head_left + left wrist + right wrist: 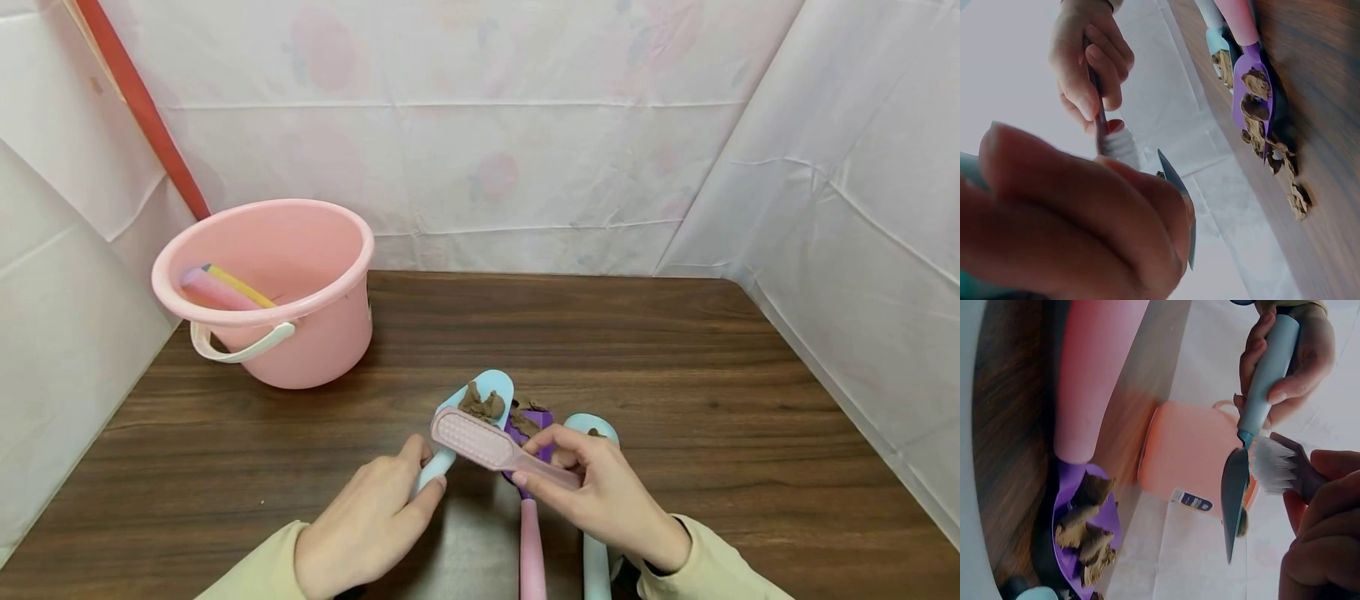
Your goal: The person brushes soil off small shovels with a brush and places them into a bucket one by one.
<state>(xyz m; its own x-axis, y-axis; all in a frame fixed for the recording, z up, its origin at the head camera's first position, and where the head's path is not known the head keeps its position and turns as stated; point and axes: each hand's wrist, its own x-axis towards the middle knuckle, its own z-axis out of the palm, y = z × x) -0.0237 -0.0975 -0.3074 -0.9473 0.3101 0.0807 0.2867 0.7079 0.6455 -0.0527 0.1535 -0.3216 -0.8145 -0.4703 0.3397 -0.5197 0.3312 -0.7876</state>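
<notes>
My left hand [375, 517] grips the pale handle of a light blue toy trowel [492, 382], its blade tilted above the table with brown clumps [478, 405] on it. A pink brush [480, 440] is held by its handle between the thumb and fingers of my right hand [600, 483]. In the right wrist view the white bristles [1272, 465] face the trowel, right at the base of its blade. Beneath the brush lies a purple trowel with a pink handle [532, 546], also bearing brown clumps. Another light blue trowel [588, 422] lies partly hidden behind my right hand.
At the back left stands a pink bucket [318, 354] with a white handle [243, 353]; pink and yellow sticks [232, 288] lean inside. Brown bits [1299, 201] lie by the purple blade on the dark wood table [637, 333]. Pale sheeting [487, 187] encloses the back and sides.
</notes>
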